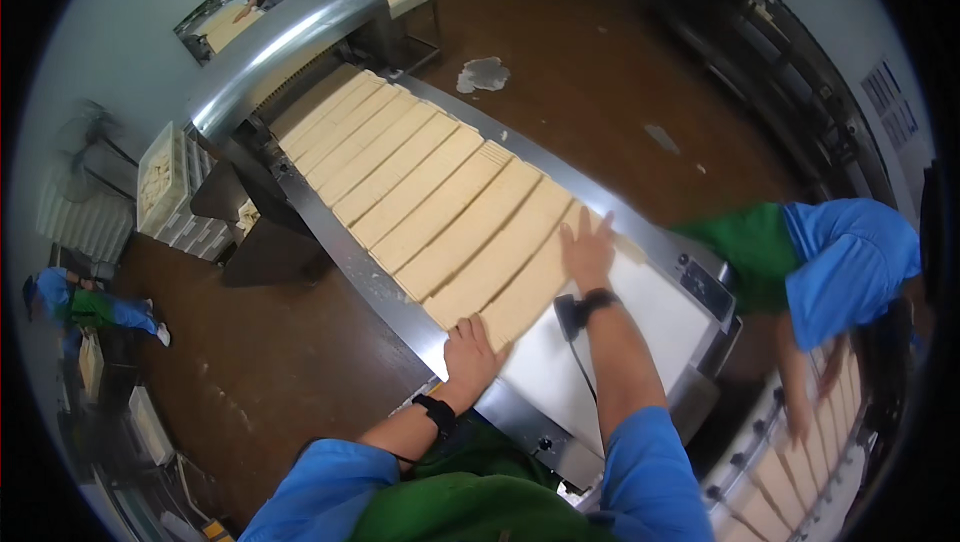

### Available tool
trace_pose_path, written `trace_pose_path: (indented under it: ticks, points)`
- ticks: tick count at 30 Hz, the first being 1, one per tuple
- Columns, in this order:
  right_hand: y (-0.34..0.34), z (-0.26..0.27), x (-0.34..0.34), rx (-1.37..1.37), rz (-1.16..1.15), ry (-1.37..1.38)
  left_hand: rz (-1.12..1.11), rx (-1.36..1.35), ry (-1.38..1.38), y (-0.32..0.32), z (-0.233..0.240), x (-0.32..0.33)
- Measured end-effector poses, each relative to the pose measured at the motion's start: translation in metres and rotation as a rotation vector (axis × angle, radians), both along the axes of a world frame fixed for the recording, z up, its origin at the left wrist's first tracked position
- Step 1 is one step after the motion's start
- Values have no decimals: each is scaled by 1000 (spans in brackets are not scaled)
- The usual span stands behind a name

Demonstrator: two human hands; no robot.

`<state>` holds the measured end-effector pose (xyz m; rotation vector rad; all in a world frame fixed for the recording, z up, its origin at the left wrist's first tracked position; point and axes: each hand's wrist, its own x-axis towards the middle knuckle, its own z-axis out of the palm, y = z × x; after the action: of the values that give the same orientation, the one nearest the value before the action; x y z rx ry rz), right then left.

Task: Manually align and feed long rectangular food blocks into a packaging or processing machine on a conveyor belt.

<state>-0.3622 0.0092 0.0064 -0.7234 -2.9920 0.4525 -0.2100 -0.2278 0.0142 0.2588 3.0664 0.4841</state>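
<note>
Overlapping flat strips of pale dough lie in a long row across a metal-sided conveyor. My left hand rests on the near left end of the closest strip, its fingers fairly close together. Whether it grips the dough edge cannot be told. At the other end of this strip lies my right hand, fingers spread on the dough and reaching toward the metal side rail. Bare white belt shows beneath my right forearm. Both wrists wear black bands, and a cable runs from the right one.
A curved metal hood spans the conveyor's far end. On the right, a blurred co-worker bends over another row of dough strips. A control panel sits on the right rail. Stacked white crates stand at left.
</note>
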Motion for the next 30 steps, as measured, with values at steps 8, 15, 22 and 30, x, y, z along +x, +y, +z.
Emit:
trace_pose_path:
  ticks: [8, 15, 22, 30]
  points:
    - [-1, 35, 9, -111, -170, -204, -49, 91, 8, -7, -1, 0]
    - [99, 32, 156, -136, -647, -142, -465, 223, -266, 37, 20, 15]
    - [132, 46, 313, -206, -1060, 259, -692, 107, -500, 113, 47, 67]
    - [124, 141, 623, -11, -1551, 723, -1292, 658, -112, 214, 98, 211]
